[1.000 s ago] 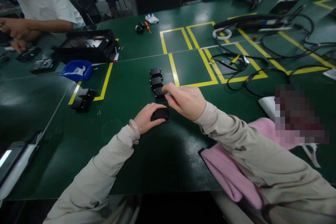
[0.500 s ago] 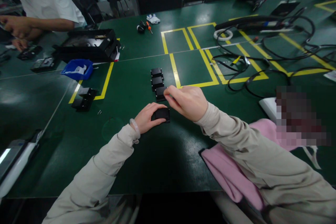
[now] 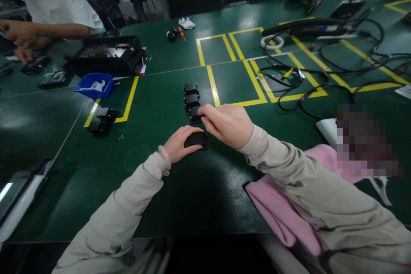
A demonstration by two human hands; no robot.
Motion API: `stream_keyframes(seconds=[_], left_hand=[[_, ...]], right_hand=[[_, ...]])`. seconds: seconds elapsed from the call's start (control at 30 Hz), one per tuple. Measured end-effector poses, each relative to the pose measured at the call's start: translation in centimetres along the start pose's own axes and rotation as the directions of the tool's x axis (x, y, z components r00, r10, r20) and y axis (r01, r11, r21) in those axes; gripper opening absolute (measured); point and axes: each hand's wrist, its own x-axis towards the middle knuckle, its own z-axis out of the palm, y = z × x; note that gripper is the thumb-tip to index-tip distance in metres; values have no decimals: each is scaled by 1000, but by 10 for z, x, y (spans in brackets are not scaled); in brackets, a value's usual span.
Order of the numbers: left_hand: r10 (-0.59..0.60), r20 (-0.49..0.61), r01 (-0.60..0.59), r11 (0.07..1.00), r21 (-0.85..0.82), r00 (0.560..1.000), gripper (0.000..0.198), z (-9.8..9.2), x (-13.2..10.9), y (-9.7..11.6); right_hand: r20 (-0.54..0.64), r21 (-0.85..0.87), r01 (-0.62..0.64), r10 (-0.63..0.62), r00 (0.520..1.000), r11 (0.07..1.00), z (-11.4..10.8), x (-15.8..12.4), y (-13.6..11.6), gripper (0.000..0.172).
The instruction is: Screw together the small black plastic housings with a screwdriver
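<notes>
My left hand is closed around the sides of a small black block that rests on the green table. My right hand has thumb and index finger pinched together at the right end of another black block. Whatever lies between those fingertips is too small or hidden to make out. Just beyond, two similar black blocks, a nearer one and a farther one, stand in a line with it. Small shiny bits show at their ends.
Left of my hands are a pair of black parts, tiny screws and a blue tray. A large black housing stands near a co-worker. Black cables spread at right; pink cloth lies under my right arm.
My right hand's pinched fingertips have shifted slightly left along the end of the black block. My left hand stays on its block.
</notes>
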Motion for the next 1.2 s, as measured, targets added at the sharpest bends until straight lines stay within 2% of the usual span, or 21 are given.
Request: stream_keyframes(seconds=[0.17, 0.27, 0.4, 0.57, 0.77, 0.93, 1.07, 1.2], left_hand=[[-10, 2, 10, 1000, 10, 1000, 39, 0, 0, 0], [9, -6, -9, 1000, 4, 1000, 39, 0, 0, -1], [40, -19, -40, 999, 4, 999, 39, 0, 0, -1], [29, -6, -29, 1000, -3, 1000, 40, 0, -1, -1], [32, -6, -32, 999, 4, 999, 40, 0, 0, -1], [29, -8, -29, 1000, 0, 1000, 39, 0, 0, -1], [26, -8, -26, 1000, 1, 1000, 39, 0, 0, -1], [30, -19, -30, 1000, 0, 999, 39, 1, 0, -2]], right_hand=[[19, -22, 39, -39, 999, 999, 0, -2, -1, 34], [9, 1, 14, -14, 1000, 1000, -1, -2, -2, 33], [56, -1, -24, 24, 998, 1000, 0, -1, 0, 38], [-2, 45, -23, 23, 1000, 999, 3, 0, 1, 33], [37, -3, -41, 41, 999, 999, 1, 0, 2, 36], [-34, 31, 2, -1, 999, 1000, 3, -1, 3, 34], [-23, 11, 19, -19, 1000, 1000, 5, -1, 5, 40], [-62, 6, 8, -8, 998, 1000, 6, -2, 3, 35]])
